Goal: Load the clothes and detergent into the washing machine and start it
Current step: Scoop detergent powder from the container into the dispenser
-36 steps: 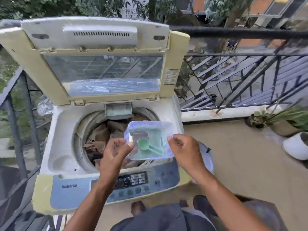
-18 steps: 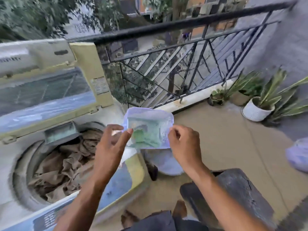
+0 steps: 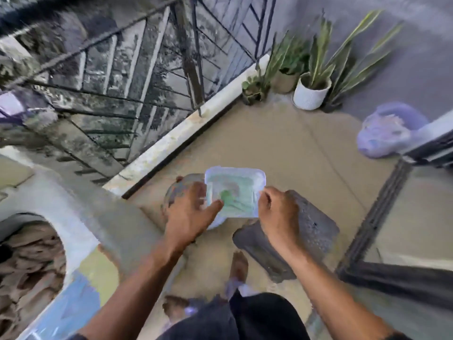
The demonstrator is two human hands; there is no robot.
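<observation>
I hold a clear plastic detergent box point(image 3: 235, 190) with a green scoop point(image 3: 226, 196) inside, above the balcony floor to the right of the washing machine point(image 3: 81, 217). My left hand point(image 3: 188, 214) grips its left edge and my right hand point(image 3: 277, 212) pinches its right edge. Brown clothes point(image 3: 31, 261) lie in the machine's open drum at the far left. The machine's lid is out of view.
A dark stool point(image 3: 311, 231) stands below my right hand, with a round bucket-like thing point(image 3: 181, 185) under my left. Potted plants point(image 3: 311, 87) line the far wall. A purple bag point(image 3: 387, 131) lies by a door frame point(image 3: 382, 217). A black railing point(image 3: 147, 69) runs behind.
The view has swung right and down, away from the washing machine. Both hands carried the detergent box from over the drum to above the floor beside the stool.
</observation>
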